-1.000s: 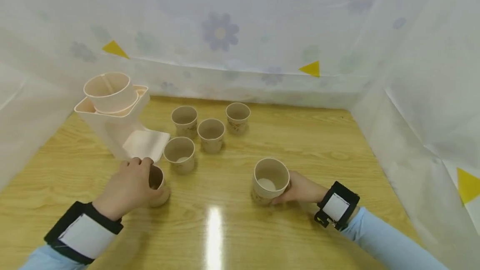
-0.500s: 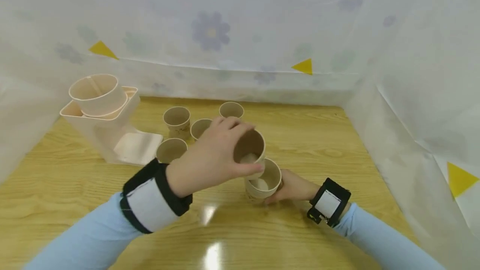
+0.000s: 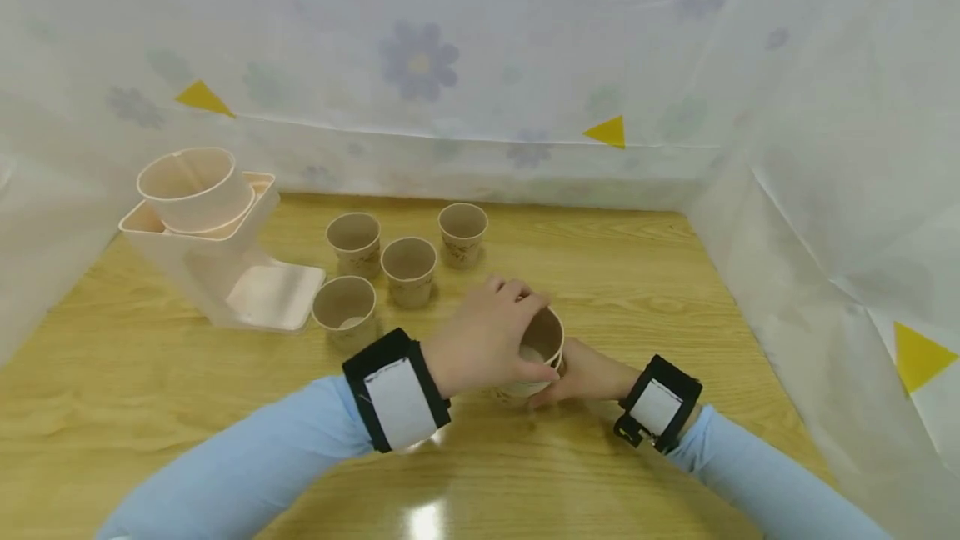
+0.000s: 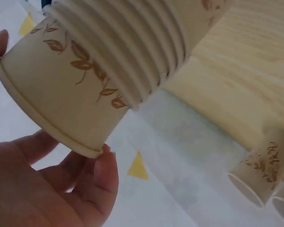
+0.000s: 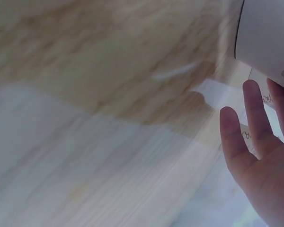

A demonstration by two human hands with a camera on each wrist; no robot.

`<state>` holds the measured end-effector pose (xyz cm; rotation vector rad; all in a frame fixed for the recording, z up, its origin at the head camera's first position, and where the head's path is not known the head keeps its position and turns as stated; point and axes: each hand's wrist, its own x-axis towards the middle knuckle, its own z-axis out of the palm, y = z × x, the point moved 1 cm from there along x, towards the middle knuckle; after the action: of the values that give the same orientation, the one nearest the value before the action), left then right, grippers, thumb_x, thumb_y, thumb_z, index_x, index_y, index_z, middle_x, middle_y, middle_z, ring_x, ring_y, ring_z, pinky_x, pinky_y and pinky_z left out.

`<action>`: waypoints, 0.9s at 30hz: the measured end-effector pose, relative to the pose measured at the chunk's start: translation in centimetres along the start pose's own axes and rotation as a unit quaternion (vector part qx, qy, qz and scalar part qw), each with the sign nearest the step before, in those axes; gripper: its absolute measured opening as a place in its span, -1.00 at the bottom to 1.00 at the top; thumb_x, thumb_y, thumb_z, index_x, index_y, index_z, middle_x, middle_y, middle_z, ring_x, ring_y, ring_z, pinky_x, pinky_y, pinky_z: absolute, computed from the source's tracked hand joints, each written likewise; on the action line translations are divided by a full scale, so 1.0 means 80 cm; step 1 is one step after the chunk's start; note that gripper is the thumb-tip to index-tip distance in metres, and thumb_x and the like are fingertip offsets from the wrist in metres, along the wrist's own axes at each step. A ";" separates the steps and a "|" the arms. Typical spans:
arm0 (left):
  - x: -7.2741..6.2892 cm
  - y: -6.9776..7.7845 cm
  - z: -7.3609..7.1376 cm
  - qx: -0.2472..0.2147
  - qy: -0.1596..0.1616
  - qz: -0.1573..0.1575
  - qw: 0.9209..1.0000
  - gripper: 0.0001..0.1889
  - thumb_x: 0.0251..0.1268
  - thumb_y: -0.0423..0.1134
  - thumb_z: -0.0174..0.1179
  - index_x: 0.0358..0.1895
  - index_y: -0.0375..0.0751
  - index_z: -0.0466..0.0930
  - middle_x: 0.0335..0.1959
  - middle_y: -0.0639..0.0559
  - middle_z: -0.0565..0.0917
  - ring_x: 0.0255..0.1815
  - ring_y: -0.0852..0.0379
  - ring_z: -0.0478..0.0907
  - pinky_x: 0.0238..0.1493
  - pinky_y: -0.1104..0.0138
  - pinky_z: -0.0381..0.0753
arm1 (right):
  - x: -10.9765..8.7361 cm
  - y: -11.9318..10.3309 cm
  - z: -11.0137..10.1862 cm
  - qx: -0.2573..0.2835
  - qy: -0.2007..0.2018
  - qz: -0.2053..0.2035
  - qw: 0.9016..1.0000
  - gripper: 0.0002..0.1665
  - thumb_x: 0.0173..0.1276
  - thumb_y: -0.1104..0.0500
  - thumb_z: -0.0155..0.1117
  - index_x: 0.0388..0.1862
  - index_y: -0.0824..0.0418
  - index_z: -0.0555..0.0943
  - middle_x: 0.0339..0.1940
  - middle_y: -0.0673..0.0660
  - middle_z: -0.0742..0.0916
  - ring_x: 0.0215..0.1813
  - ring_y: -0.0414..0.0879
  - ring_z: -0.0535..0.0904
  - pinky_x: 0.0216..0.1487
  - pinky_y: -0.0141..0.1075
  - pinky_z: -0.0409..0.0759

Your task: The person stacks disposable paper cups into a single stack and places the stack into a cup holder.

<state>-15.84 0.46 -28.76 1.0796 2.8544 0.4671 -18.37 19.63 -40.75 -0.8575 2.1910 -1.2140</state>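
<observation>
In the head view my left hand (image 3: 487, 336) holds a beige paper cup (image 3: 546, 332) at its rim, over and partly inside a stack of paper cups (image 3: 517, 395). The left wrist view shows the fingers (image 4: 104, 177) at the rim of that leaf-printed cup (image 4: 61, 90), whose base sits within the stack's several close rims (image 4: 128, 47). From the right side, my right hand (image 3: 592, 372) grips the stack low, near the table; its thumb shows in front. The right wrist view catches this hand (image 5: 260, 161) beside the stack's lower wall (image 5: 270, 42).
Several single paper cups (image 3: 408, 269) stand upright on the wooden table (image 3: 622, 273) beyond the left forearm. A pale pink stand with a round holder on top (image 3: 198, 190) is at the left. White flowered sheeting (image 3: 420, 107) encloses the back and sides.
My left hand has lifted a cup from beside the pink stand, carried it right and lowered it into the stack. The right hand has kept its grip; the view shifted slightly.
</observation>
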 end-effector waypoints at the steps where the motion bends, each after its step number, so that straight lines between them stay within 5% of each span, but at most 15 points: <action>1: -0.001 -0.001 0.004 -0.003 -0.009 0.000 1.000 -0.16 -0.02 0.28 0.27 0.31 -0.14 0.34 0.21 -0.08 0.44 0.21 -0.04 0.35 0.19 0.17 0.41 | 0.000 0.001 0.001 0.000 0.002 0.000 1.000 -0.08 0.02 0.16 0.49 0.32 0.24 0.23 0.19 0.17 0.52 0.15 -0.12 0.47 0.15 -0.33 0.47; 5: -0.008 -0.016 0.006 -0.044 -0.018 -0.031 0.998 -0.08 0.05 0.31 0.19 0.39 -0.19 0.18 0.35 -0.14 0.30 0.36 -0.07 0.24 0.32 0.10 0.31 | -0.001 0.004 0.006 -0.007 0.016 -0.008 1.000 -0.01 -0.01 0.16 0.51 0.35 0.26 0.19 0.21 0.20 0.51 0.18 -0.02 0.46 0.17 -0.30 0.46; 8: -0.026 -0.051 -0.007 -0.038 0.034 -0.104 0.993 -0.17 0.10 0.25 0.19 0.29 -0.30 0.28 0.25 -0.22 0.39 0.28 -0.13 0.32 0.25 0.05 0.37 | -0.001 0.004 0.010 -0.009 0.027 -0.010 1.000 0.00 -0.06 0.14 0.54 0.34 0.25 0.24 0.19 0.20 0.54 0.19 -0.02 0.46 0.21 -0.24 0.42; 11: -0.055 -0.100 -0.019 0.015 0.078 -0.201 0.976 -0.20 0.06 0.24 0.23 0.12 -0.44 0.38 0.04 -0.32 0.49 0.09 -0.21 0.42 0.08 0.01 0.47 | -0.002 0.006 0.012 -0.007 0.035 -0.012 0.999 0.01 -0.09 0.13 0.56 0.34 0.23 0.26 0.20 0.20 0.54 0.21 -0.09 0.44 0.22 -0.23 0.39; 15: -0.086 -0.151 -0.018 0.037 0.048 -0.292 0.955 -0.12 -0.02 0.30 0.24 0.02 -0.56 0.37 -0.05 -0.43 0.49 -0.01 -0.32 0.43 -0.07 -0.05 0.51 | -0.003 0.007 0.009 -0.004 0.036 -0.016 0.999 0.03 -0.11 0.18 0.57 0.34 0.23 0.25 0.21 0.21 0.53 0.20 -0.16 0.43 0.23 -0.28 0.38; 19: -0.094 -0.171 -0.011 0.006 0.016 -0.315 0.949 -0.10 -0.04 0.29 0.24 0.06 -0.55 0.36 -0.04 -0.44 0.50 -0.01 -0.34 0.44 -0.12 -0.07 0.52 | 0.001 0.005 0.001 -0.017 0.039 -0.017 0.999 0.04 -0.11 0.19 0.57 0.34 0.24 0.24 0.21 0.22 0.52 0.20 -0.11 0.43 0.22 -0.24 0.39; 27: -0.096 -0.178 -0.009 -0.011 0.028 -0.324 0.946 -0.20 0.01 0.08 0.31 0.11 -0.55 0.28 -0.03 -0.47 0.45 -0.02 -0.37 0.41 -0.10 -0.07 0.51 | 0.013 0.001 0.001 -0.033 0.032 -0.020 0.999 0.03 -0.09 0.15 0.56 0.35 0.25 0.23 0.22 0.23 0.52 0.21 -0.08 0.43 0.21 -0.27 0.40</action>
<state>-19.26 -14.87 -32.79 0.0808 2.9983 0.4688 -19.03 18.89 -41.01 -0.9046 2.2869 -1.2080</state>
